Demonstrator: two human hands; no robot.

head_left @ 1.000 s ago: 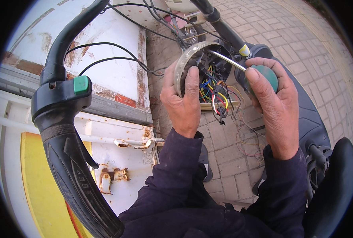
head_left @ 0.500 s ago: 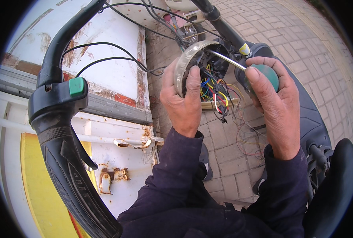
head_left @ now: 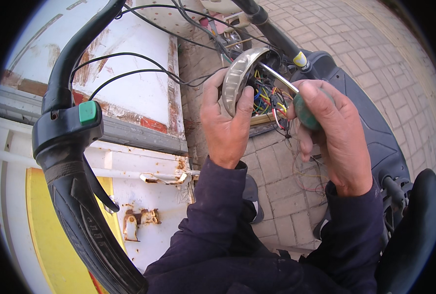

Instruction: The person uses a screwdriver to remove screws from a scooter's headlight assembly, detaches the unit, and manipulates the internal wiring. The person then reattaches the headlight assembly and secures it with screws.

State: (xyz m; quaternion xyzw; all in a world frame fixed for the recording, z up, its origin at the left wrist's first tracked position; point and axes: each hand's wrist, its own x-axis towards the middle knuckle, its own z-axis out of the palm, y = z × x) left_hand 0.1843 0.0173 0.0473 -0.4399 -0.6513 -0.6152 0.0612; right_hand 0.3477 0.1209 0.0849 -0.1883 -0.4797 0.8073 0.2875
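My left hand (head_left: 228,122) grips a round housing with a clear rim (head_left: 237,78), thumb and fingers around its near left side. My right hand (head_left: 338,132) is closed around the green bulbous handle (head_left: 306,112) of a screwdriver. Its bright metal shaft (head_left: 279,77) reaches up-left into the housing, where the tip is out of sight. Directly below and behind the housing, a bundle of coloured wires and connectors (head_left: 272,103) sits in an open casing, with thin loose wires hanging toward the paving.
A black handlebar (head_left: 81,201) with a green button (head_left: 86,111) spans the left, cables arcing from it. Rusty white panels (head_left: 134,88) and a yellow panel (head_left: 46,215) lie beyond it. A dark plastic body (head_left: 370,122) and black seat-like shape (head_left: 414,215) stand right, over paving (head_left: 326,29).
The housing has tilted, showing more of its clear side. My right hand has rolled leftward on the screwdriver handle, its thumb higher and the handle lower.
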